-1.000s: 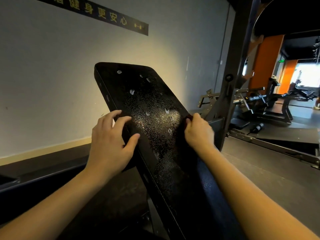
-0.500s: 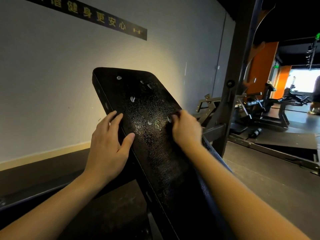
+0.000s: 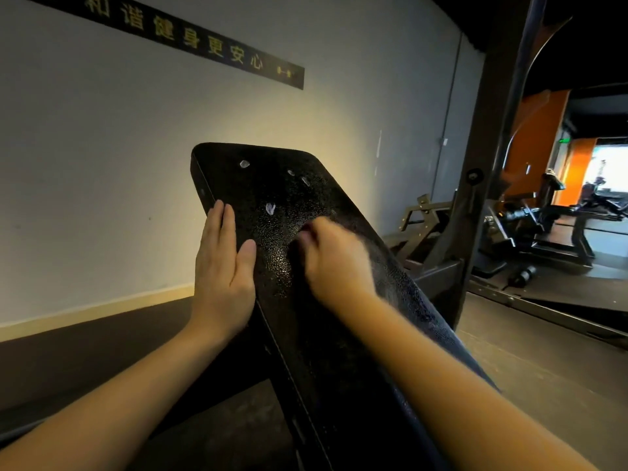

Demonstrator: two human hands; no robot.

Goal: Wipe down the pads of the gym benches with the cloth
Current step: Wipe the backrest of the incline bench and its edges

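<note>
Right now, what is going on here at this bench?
A person works at a tilted black bench pad. The left hand lies flat on the pad's left edge, fingers straight. The right hand, fingers curled and blurred, is on the pad's face; whether it holds a cloth I cannot tell. A few pale marks show on the pad above both hands.

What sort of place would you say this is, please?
Most likely a gym: a tilted black textured bench pad in front, black weight machines in the room beyond, and a dumbbell symbol on the dark wall banner.
</note>
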